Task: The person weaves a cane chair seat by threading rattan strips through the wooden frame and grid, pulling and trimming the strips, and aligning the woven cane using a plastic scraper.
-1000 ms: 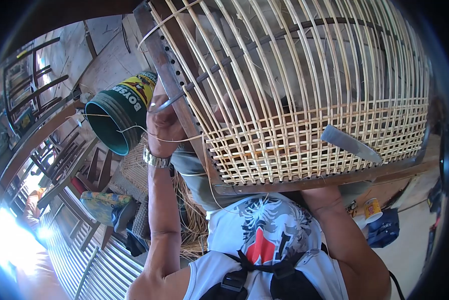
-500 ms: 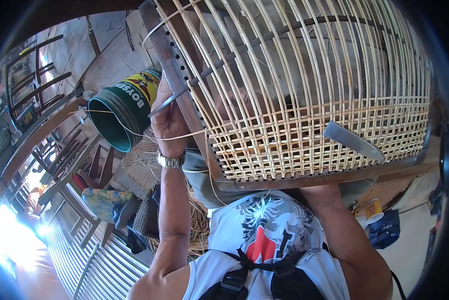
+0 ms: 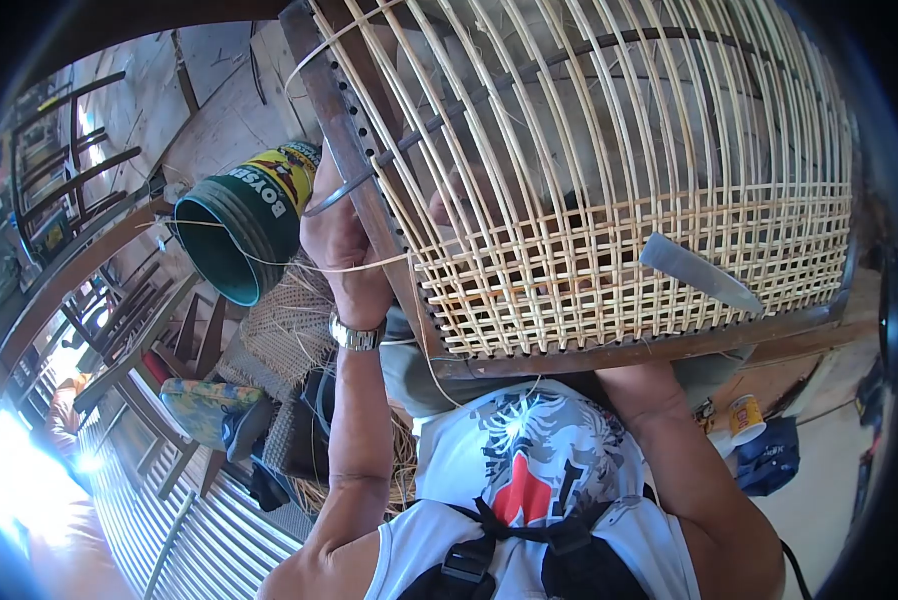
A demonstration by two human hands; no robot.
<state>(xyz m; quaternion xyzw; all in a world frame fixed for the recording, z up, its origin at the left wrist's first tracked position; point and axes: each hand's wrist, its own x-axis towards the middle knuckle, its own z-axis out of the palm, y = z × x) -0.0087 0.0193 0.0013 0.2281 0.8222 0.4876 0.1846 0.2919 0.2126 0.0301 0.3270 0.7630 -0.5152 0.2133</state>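
The woven cane panel (image 3: 609, 240) fills the upper right, in a dark wooden frame (image 3: 589, 358). Its lower part is closely latticed, with long loose strands above. A dark curved rod (image 3: 439, 122) threads through the strands. At the frame's left edge is my left hand (image 3: 337, 235), close to the rod's end; its fingers are mostly hidden. A thin cane strand (image 3: 369, 266) crosses that hand to the lattice. My right hand (image 3: 619, 378) reaches beneath the panel, only its wrist area plain. A flat grey blade-like piece (image 3: 699, 273) rests on the lattice.
A green bucket (image 3: 254, 250) lies tilted left of my left hand. Wooden chair frames (image 3: 134, 355), a patterned cushion (image 3: 201, 408) and woven cane (image 3: 289, 325) are farther left. At the lower right are a yellow cup (image 3: 746, 418) and a dark blue cloth item (image 3: 766, 458).
My left hand first moved right, then slightly down along the frame. The rod's free end shifted up and away from its fingers. My right arm has hardly moved.
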